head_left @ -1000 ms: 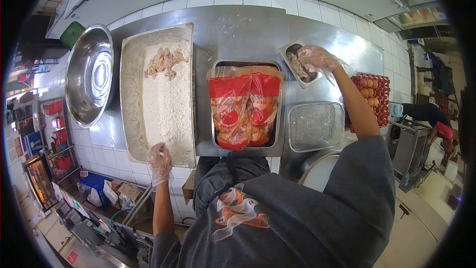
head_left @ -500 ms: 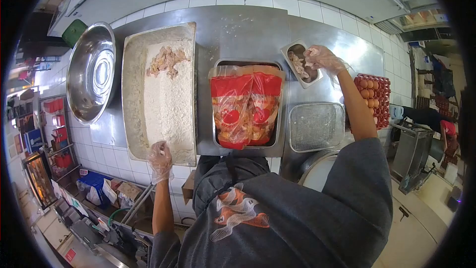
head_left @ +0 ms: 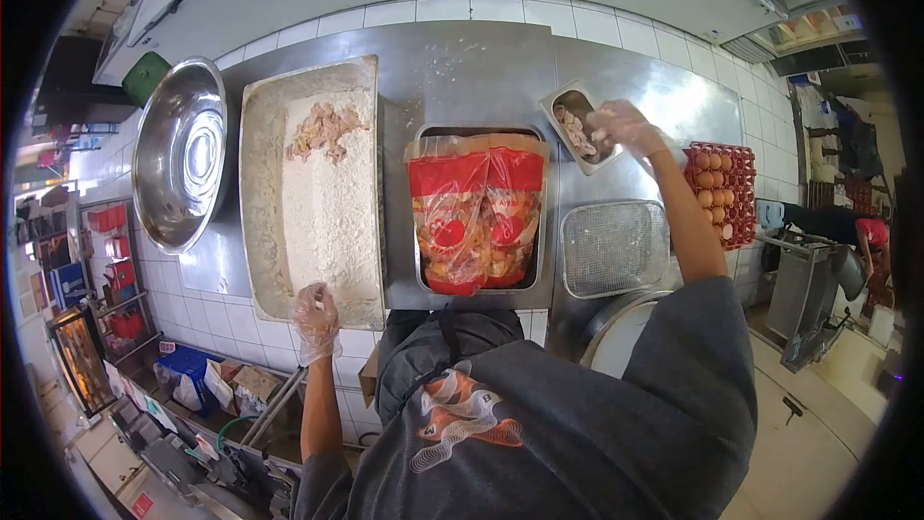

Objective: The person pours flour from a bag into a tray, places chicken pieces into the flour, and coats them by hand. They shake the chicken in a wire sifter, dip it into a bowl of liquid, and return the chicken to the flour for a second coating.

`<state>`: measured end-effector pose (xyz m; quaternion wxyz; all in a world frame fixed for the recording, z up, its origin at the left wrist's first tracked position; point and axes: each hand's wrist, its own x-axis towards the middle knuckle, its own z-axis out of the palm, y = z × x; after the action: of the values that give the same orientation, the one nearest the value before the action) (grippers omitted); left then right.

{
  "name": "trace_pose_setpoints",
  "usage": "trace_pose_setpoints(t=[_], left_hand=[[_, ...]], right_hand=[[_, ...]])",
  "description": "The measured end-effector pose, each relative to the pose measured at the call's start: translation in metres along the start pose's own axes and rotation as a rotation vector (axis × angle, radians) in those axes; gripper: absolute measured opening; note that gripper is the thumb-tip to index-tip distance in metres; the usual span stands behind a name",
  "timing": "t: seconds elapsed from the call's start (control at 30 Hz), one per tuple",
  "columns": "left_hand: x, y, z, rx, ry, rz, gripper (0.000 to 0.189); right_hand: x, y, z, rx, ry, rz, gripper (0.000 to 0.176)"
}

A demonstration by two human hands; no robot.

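Observation:
My left hand [head_left: 316, 318], in a clear plastic glove, is over the near edge of a long metal tray [head_left: 260, 270] of white flour [head_left: 322, 197]. Its fingers are curled together and nothing shows in them. Pale raw meat pieces [head_left: 327, 131] lie in a heap on the flour toward the far end. My right hand [head_left: 626, 127], also gloved, is at the right rim of a small metal container [head_left: 602, 162]. Motion smears its fingers, and I cannot tell whether they hold anything. More raw meat pieces [head_left: 576, 130] lie inside the small container.
Between the trays, red-and-clear plastic bags of food [head_left: 472, 212] fill a metal pan [head_left: 544, 260]. A wire-mesh basket [head_left: 616, 250] and red egg trays [head_left: 741, 173] with brown eggs are at the right. At far left, a large steel bowl [head_left: 183, 154] leans. Another person [head_left: 866, 236] is at the far right.
My right hand has shifted slightly right and down, off the meat in the small container. My left hand stays at the tray's near edge, its fingers slightly lower in view.

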<state>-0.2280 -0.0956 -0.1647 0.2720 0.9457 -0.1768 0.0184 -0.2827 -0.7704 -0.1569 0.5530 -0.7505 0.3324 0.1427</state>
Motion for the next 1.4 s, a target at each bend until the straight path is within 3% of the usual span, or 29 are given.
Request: trace_pose_setpoints(t=[0.03, 0.13, 0.23, 0.37, 0.43, 0.5, 0.6, 0.73, 0.83, 1.03, 1.13, 1.23, 1.33, 1.4], left_hand=[[0.000, -0.001, 0.000, 0.015, -0.009, 0.001, 0.010], [-0.001, 0.000, 0.000, 0.032, -0.023, -0.007, 0.010], [0.001, 0.003, 0.000, 0.012, -0.028, -0.037, 0.010], [-0.002, -0.001, 0.002, 0.038, -0.046, -0.034, 0.010], [0.000, 0.000, 0.002, 0.043, -0.048, -0.033, 0.010], [0.001, 0.004, 0.002, 0.035, -0.050, -0.051, 0.010], [-0.001, 0.000, 0.004, 0.055, -0.071, -0.074, 0.010], [0.000, -0.003, 0.003, 0.049, -0.093, -0.069, 0.010], [0.000, -0.004, 0.004, 0.040, -0.087, -0.056, 0.010], [-0.001, -0.008, 0.006, 0.033, -0.054, -0.031, 0.009], [-0.003, -0.008, 0.006, 0.043, -0.055, -0.033, 0.009], [0.001, -0.003, 0.002, 0.042, -0.068, -0.034, 0.008], [0.003, 0.004, 0.000, 0.037, -0.077, -0.045, 0.008], [0.004, 0.010, -0.002, 0.030, -0.086, -0.092, 0.008]], right_hand=[[0.002, -0.017, 0.010, -0.571, -0.015, -0.065, 0.030], [0.046, 0.036, 0.034, -1.249, -0.289, -0.436, 0.019], [0.033, 0.018, 0.045, -1.110, -0.177, -0.260, 0.018], [0.075, 0.057, 0.039, -1.048, -0.133, -0.276, 0.028], [0.049, 0.028, 0.023, -0.975, -0.122, -0.306, 0.034], [0.013, -0.010, 0.009, -0.766, -0.036, -0.201, 0.038], [0.011, 0.000, -0.001, -0.507, 0.037, -0.180, 0.043], [0.008, 0.015, -0.010, -0.198, -0.115, -0.149, 0.044], [0.012, 0.027, -0.005, -0.233, 0.005, -0.267, 0.036], [0.008, 0.013, 0.006, -0.419, 0.046, -0.181, 0.026], [0.014, 0.022, 0.019, -0.580, 0.217, -0.337, 0.026], [0.019, 0.025, 0.032, -0.864, 0.054, -0.381, 0.023], [0.016, 0.019, 0.046, -0.861, 0.053, -0.190, 0.020], [0.044, 0.060, 0.054, -0.983, 0.114, -0.220, 0.017]])
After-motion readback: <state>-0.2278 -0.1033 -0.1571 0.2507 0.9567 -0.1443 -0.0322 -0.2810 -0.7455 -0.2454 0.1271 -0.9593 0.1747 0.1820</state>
